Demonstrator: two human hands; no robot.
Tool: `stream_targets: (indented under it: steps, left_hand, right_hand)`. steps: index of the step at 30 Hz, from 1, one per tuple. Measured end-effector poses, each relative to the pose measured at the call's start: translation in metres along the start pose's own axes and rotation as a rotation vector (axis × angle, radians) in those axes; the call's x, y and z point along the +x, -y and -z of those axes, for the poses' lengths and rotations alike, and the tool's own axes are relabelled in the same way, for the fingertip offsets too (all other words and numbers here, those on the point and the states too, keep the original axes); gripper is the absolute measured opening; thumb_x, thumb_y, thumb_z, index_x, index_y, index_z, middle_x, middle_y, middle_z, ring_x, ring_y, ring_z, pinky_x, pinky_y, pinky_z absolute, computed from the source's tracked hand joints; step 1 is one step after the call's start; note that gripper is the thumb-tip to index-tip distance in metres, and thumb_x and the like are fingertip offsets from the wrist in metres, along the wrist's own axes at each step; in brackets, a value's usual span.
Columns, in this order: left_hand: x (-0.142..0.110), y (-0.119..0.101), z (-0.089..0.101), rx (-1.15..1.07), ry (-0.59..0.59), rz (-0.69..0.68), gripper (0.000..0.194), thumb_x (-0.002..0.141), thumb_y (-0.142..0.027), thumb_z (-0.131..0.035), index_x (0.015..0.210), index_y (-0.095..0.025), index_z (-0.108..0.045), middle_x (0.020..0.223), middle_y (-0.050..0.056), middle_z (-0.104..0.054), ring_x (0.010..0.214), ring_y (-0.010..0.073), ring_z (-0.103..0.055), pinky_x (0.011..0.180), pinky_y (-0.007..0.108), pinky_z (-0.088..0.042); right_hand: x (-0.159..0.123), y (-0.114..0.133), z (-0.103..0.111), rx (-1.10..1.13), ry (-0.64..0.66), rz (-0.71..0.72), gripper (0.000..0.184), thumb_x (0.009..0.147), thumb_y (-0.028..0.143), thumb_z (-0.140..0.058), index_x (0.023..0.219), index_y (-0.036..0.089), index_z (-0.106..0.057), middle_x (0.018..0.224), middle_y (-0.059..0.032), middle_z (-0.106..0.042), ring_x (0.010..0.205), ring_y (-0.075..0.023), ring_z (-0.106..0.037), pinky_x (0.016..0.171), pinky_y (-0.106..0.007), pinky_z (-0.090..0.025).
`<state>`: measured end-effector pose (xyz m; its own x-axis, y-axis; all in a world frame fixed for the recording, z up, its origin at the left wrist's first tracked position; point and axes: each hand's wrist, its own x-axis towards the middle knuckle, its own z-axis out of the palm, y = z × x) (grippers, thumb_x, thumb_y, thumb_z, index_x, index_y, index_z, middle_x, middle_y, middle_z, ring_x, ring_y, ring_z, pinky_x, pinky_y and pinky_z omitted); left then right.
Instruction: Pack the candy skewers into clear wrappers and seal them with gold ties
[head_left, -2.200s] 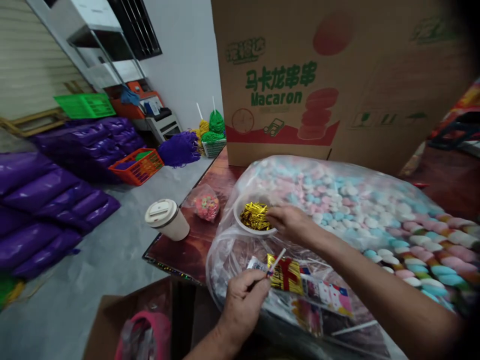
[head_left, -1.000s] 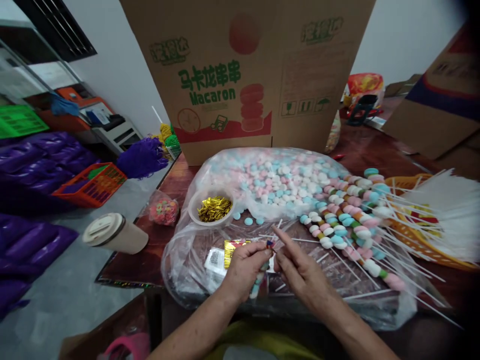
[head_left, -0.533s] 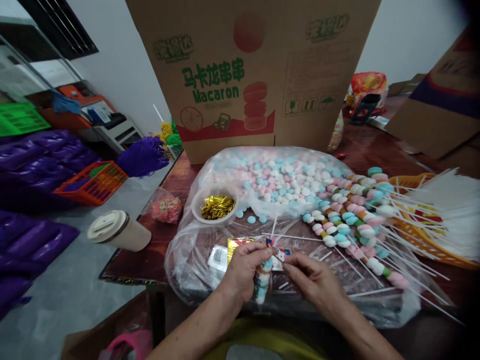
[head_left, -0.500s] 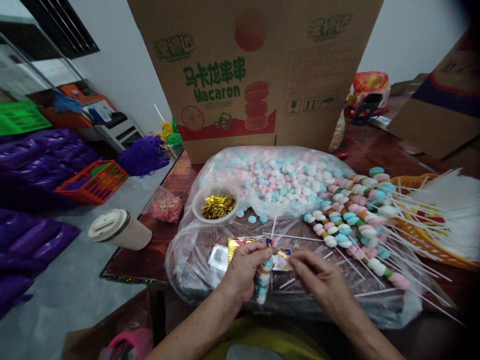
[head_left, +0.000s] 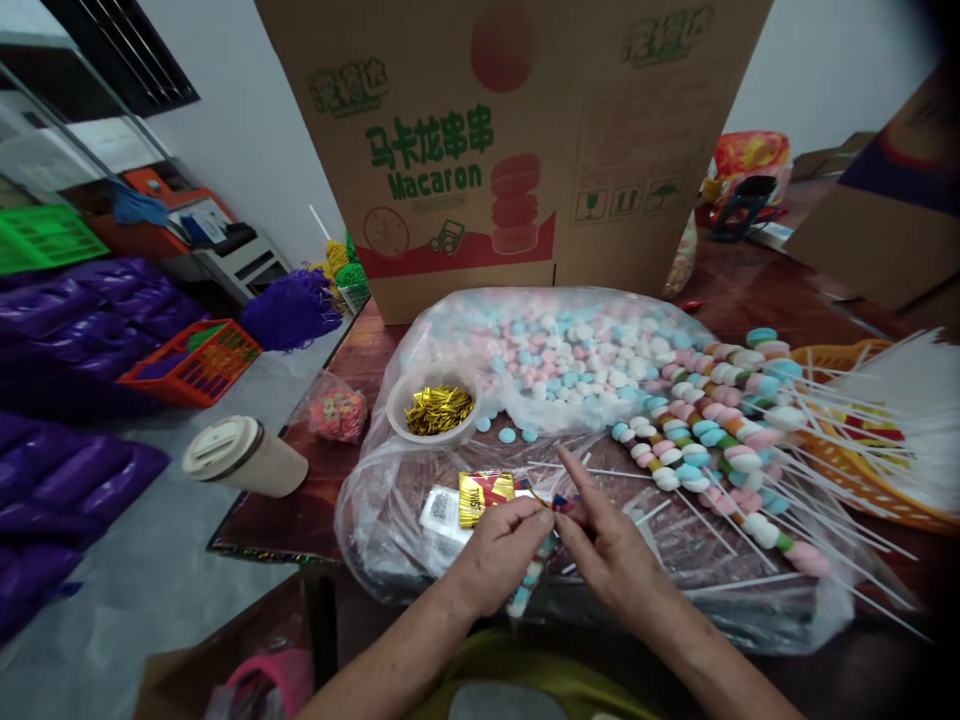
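Note:
My left hand (head_left: 501, 555) is closed around the neck of a wrapped marshmallow skewer (head_left: 525, 590). Blue and white pieces hang below its fingers. My right hand (head_left: 616, 552) meets it there, thumb and fingers pinching at the neck while the index finger points up. A thin gold twist tie (head_left: 535, 494) shows just above the fingertips, near a dark blue and red printed bit (head_left: 560, 503). What exactly sits between the right fingertips is hidden. Left of the hands lie a gold packet (head_left: 472, 498) and a white card with a square code (head_left: 441, 508).
A bowl (head_left: 395, 412) holds gold twist ties, beside a plastic bag of pastel marshmallows (head_left: 585, 345). Several marshmallow skewers (head_left: 724, 430) lie at right, before an orange basket (head_left: 847, 352) of white sticks. A cup (head_left: 255, 455) stands at left. A large carton (head_left: 442, 230) rises behind.
My right hand has moved left to meet the left hand at the skewer's neck, and its index finger has lifted. The skewer is now more covered by the left hand.

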<state>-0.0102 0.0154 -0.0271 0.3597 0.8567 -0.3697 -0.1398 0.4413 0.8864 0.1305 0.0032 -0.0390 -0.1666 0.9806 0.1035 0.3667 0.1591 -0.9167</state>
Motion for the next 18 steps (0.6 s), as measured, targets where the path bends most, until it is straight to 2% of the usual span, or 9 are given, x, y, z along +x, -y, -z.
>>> stream_targets:
  steps: [3,4,5,8,9,11,13,15,18]
  left_hand:
    - [0.001,0.000,-0.004,-0.057,-0.077,-0.027,0.034,0.069,-0.046,-0.063,0.065,-0.013,-0.054,0.052,-0.004,-0.042,0.046,0.0057,-0.037,0.046,0.019,-0.027]
    - [0.001,-0.002,-0.005,-0.075,-0.087,-0.028,0.035,0.068,-0.047,-0.064,0.063,-0.013,-0.054,0.051,-0.004,-0.042,0.045,0.0055,-0.037,0.045,0.019,-0.026]
    - [0.000,-0.003,-0.005,-0.082,-0.085,-0.022,0.035,0.066,-0.046,-0.066,0.061,-0.013,-0.054,0.050,-0.004,-0.043,0.044,0.0052,-0.036,0.045,0.019,-0.026]
    - [-0.003,-0.008,0.000,-0.122,-0.008,0.098,0.031,0.058,-0.038,-0.072,0.056,-0.011,-0.057,0.047,-0.003,-0.047,0.042,0.0050,-0.039,0.044,0.019,-0.027]
    - [-0.004,-0.010,0.003,-0.161,0.055,0.166,0.029,0.055,-0.035,-0.074,0.057,-0.011,-0.059,0.048,-0.002,-0.050,0.042,0.0058,-0.042,0.044,0.019,-0.029]
    - [-0.006,-0.012,0.008,-0.272,0.208,0.276,0.030,0.050,-0.030,-0.076,0.067,-0.011,-0.062,0.055,0.001,-0.057,0.045,0.0094,-0.051,0.047,0.022,-0.037]
    - [-0.007,-0.014,0.010,-0.379,0.296,0.315,0.041,0.048,-0.027,-0.078,0.083,-0.014,-0.061,0.062,0.002,-0.061,0.049,0.0130,-0.056,0.050,0.025,-0.042]
    - [-0.007,-0.014,0.007,-0.445,0.220,0.279,0.051,0.049,-0.024,-0.079,0.094,-0.018,-0.056,0.066,0.000,-0.062,0.051,0.0130,-0.057,0.052,0.025,-0.044]
    - [-0.005,-0.008,-0.003,-0.383,-0.096,0.102,0.052,0.055,-0.025,-0.078,0.098,-0.019,-0.049,0.067,-0.003,-0.060,0.053,0.0101,-0.055,0.056,0.024,-0.043]
  right_hand:
    - [-0.005,-0.001,-0.006,-0.022,-0.234,0.009,0.064,0.087,0.027,-0.045,0.141,0.014,-0.014,0.059,0.0045,-0.047,0.050,-0.0120,-0.045,0.050,-0.022,-0.039]
    - [-0.006,0.000,-0.005,0.014,-0.296,-0.005,0.063,0.086,0.029,-0.047,0.140,0.014,-0.018,0.060,0.0041,-0.048,0.051,-0.0121,-0.046,0.051,-0.022,-0.040]
    - [-0.006,0.001,-0.003,0.053,-0.291,-0.020,0.057,0.086,0.031,-0.048,0.136,0.014,-0.028,0.060,0.0037,-0.049,0.051,-0.0121,-0.047,0.050,-0.022,-0.040]
    - [-0.004,0.011,0.014,0.044,0.013,0.053,0.025,0.086,0.033,-0.048,0.098,0.017,-0.062,0.057,0.0014,-0.053,0.052,-0.0120,-0.049,0.049,-0.021,-0.039]
    - [-0.002,0.015,0.021,0.015,0.130,0.123,0.022,0.086,0.032,-0.047,0.087,0.018,-0.064,0.059,0.0000,-0.056,0.055,-0.0125,-0.051,0.052,-0.022,-0.040]
    - [0.001,0.022,0.032,0.002,0.298,0.252,0.023,0.088,0.028,-0.044,0.081,0.020,-0.065,0.066,-0.0017,-0.061,0.061,-0.0133,-0.056,0.060,-0.023,-0.042]
    - [0.003,0.025,0.035,0.040,0.370,0.300,0.023,0.090,0.026,-0.043,0.079,0.020,-0.063,0.068,-0.0012,-0.063,0.063,-0.0124,-0.058,0.062,-0.022,-0.043]
    - [0.003,0.020,0.028,-0.011,0.291,0.280,0.025,0.090,0.026,-0.043,0.071,0.019,-0.058,0.063,-0.0002,-0.060,0.058,-0.0114,-0.056,0.057,-0.021,-0.041]
    - [0.003,0.007,0.013,-0.278,-0.016,0.288,0.025,0.090,0.023,-0.040,0.068,0.019,-0.051,0.059,-0.0010,-0.055,0.054,-0.0126,-0.051,0.052,-0.022,-0.037]
